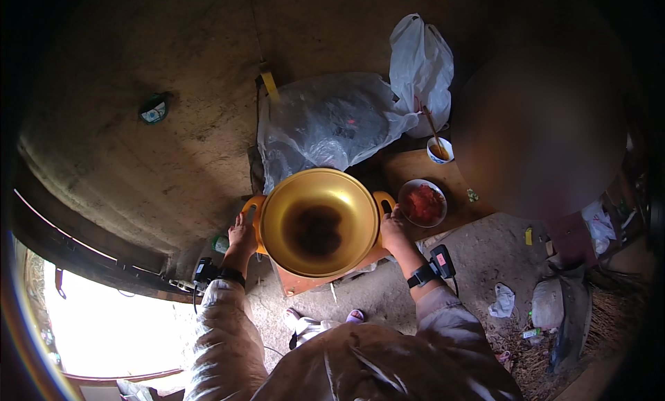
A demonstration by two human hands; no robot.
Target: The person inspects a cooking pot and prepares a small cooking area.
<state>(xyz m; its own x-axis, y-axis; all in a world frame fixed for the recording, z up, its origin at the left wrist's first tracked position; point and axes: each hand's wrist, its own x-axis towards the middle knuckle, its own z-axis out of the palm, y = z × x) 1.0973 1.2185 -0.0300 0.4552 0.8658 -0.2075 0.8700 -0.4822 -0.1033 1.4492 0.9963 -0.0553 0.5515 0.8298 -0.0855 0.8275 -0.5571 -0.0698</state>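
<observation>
A wide gold-coloured pan (pixel 358 240) with two orange side handles is in front of me, its inner bottom darkened. My left hand (pixel 243 233) grips the left handle (pixel 252 206). The right handle (pixel 383 199) is in the grip of my right hand (pixel 393 230). Close by my right hand stands a bowl (pixel 424 202) of red, chopped-looking food on a wooden board (pixel 410 167). Beneath the pan shows part of an orange-brown surface (pixel 296 284); what the pan rests on is hidden.
Behind the pan lies a large clear plastic sheet or bag (pixel 332 120), beside a white plastic bag (pixel 421 63). A small bowl (pixel 439 150) of brownish liquid holds chopsticks (pixel 430 121). Litter (pixel 502 300) is on the floor to the right. Bright light enters through a doorway (pixel 114 323) at lower left.
</observation>
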